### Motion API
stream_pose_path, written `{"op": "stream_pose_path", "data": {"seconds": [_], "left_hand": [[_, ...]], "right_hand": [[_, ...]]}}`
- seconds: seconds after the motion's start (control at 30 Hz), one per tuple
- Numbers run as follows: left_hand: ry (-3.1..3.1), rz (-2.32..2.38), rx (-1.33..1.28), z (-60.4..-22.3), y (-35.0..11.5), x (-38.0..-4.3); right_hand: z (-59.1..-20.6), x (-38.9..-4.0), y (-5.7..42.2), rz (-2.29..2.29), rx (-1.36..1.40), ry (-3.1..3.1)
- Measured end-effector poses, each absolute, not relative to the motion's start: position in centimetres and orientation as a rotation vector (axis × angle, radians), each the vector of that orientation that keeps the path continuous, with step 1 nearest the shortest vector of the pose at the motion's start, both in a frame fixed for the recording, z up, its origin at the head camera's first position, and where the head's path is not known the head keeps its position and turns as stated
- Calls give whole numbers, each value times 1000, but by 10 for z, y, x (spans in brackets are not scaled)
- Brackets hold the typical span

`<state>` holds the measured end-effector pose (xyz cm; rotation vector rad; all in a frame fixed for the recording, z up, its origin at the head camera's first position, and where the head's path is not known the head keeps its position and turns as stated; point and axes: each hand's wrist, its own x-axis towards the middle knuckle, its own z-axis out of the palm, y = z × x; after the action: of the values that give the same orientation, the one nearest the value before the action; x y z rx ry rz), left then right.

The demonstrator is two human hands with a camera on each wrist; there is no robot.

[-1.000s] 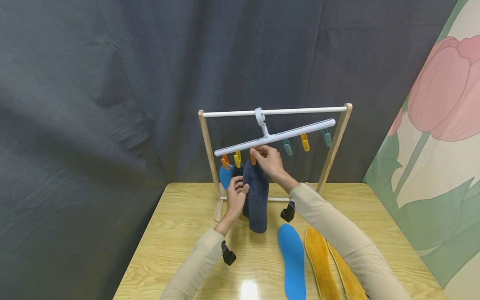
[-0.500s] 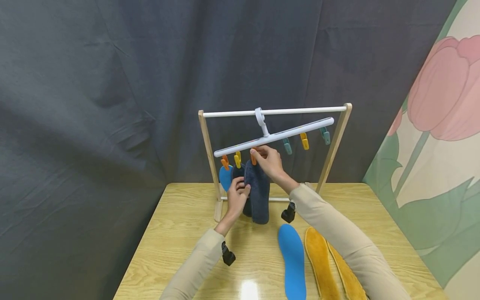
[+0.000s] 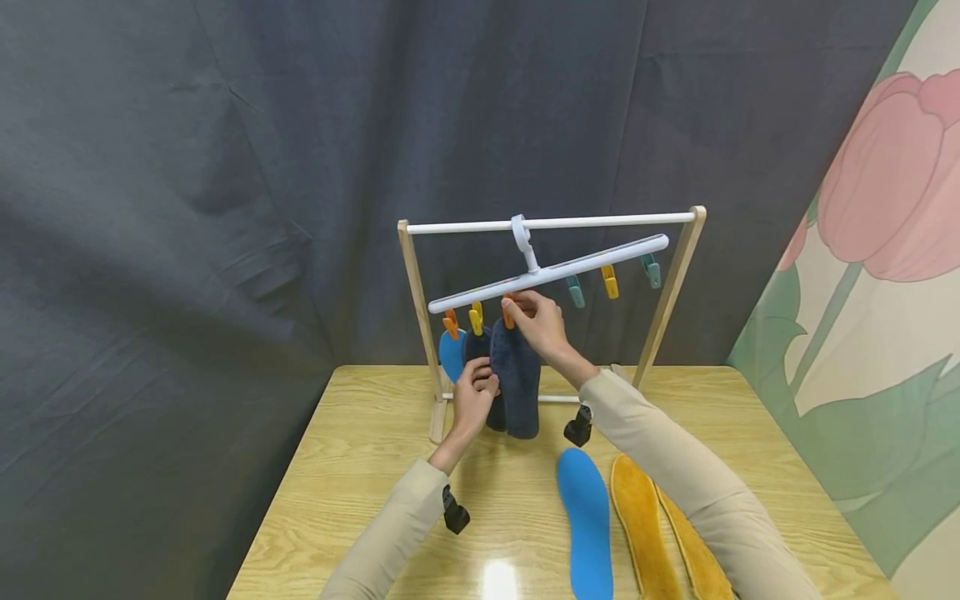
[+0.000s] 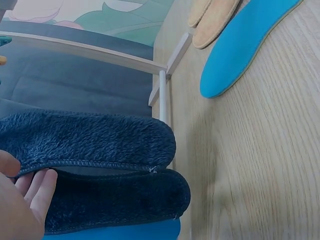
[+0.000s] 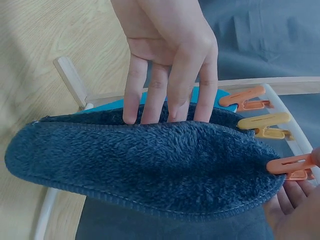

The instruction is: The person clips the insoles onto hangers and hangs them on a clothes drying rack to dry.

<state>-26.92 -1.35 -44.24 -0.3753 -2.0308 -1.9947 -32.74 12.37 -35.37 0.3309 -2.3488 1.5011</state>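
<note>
My right hand (image 3: 538, 323) pinches an orange clothespin (image 5: 290, 164) under the white hanger (image 3: 551, 273). That clothespin is at the top end of a fuzzy dark-blue insole (image 5: 140, 167), which hangs down lengthwise. My left hand (image 3: 474, 398) is at this insole's left edge. Its fingers (image 5: 134, 95) look fairly straight and touch the edge, some tips hidden behind it. A second dark-blue insole (image 4: 115, 200) hangs just behind from a yellow clothespin (image 5: 265, 121). A blue insole (image 3: 452, 354) hangs farther left from another orange clothespin (image 3: 450, 323).
The hanger hooks on a rack's white bar (image 3: 600, 222) and tilts down to the left. Two green clothespins (image 3: 575, 292) and a yellow-orange one (image 3: 610, 282) hang on the right. A blue insole (image 3: 587, 525) and two tan-orange insoles (image 3: 643, 529) lie on the wooden table (image 3: 360, 500).
The front dark-blue insole's lower end has swung back toward the rack, close to the second insole. Both hands stay nearly in place.
</note>
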Motion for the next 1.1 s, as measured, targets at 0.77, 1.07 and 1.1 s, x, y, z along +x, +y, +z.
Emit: {"op": "stream_pose_path", "data": {"seconds": [0.77, 1.07, 1.1], "left_hand": [[-1970, -2050, -433, -451, -16, -271], [-1980, -2127, -404, -451, -19, -271], [-1976, -2139, -405, -451, -20, -271]], "right_hand": [[-360, -325, 129, 1420, 399, -2318], [-375, -324, 132, 1425, 410, -2353], [-376, -324, 132, 1429, 412, -2355]]}}
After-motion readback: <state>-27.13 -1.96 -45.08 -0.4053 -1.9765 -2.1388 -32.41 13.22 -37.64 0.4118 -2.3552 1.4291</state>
